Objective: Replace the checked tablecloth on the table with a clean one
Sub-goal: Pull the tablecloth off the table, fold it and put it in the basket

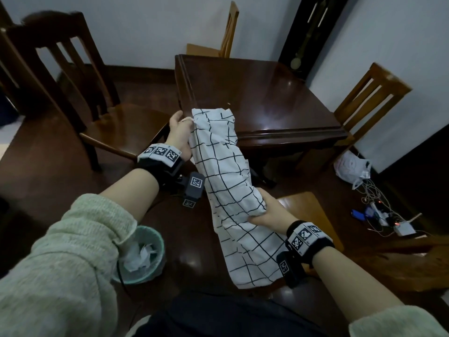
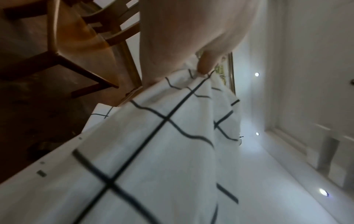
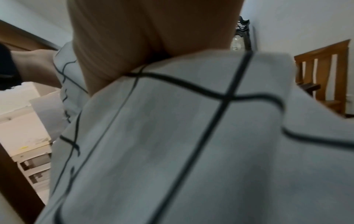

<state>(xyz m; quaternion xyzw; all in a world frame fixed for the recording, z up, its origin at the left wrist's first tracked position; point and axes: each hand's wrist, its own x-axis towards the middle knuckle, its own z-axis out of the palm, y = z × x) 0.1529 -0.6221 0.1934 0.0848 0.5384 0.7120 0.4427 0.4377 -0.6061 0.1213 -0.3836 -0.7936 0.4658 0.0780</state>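
A: Where is the checked tablecloth?

B: Off the table, bunched into a long roll in the air by its near corner. The left hand pinches the far end; the right hand has its fingers curled round the roll lower down, with a loose tail hanging below.

A: And the table top?

B: Dark polished wood, bare and glossy. Dark wooden floor, pale walls, a dark chair to the left, lighter chairs behind and to the right.

A: Do the wrist cameras show more?

B: The left wrist view shows the thumb pressed into the gathered cloth, plus ceiling lights. The right wrist view is mostly cloth under the palm, blurred, with a tall dark clock against the wall.

A: Any containers?

B: A pale green bin on the floor at left, holding crumpled white paper. A white plastic bag lies beside cables at right; its contents I cannot tell.
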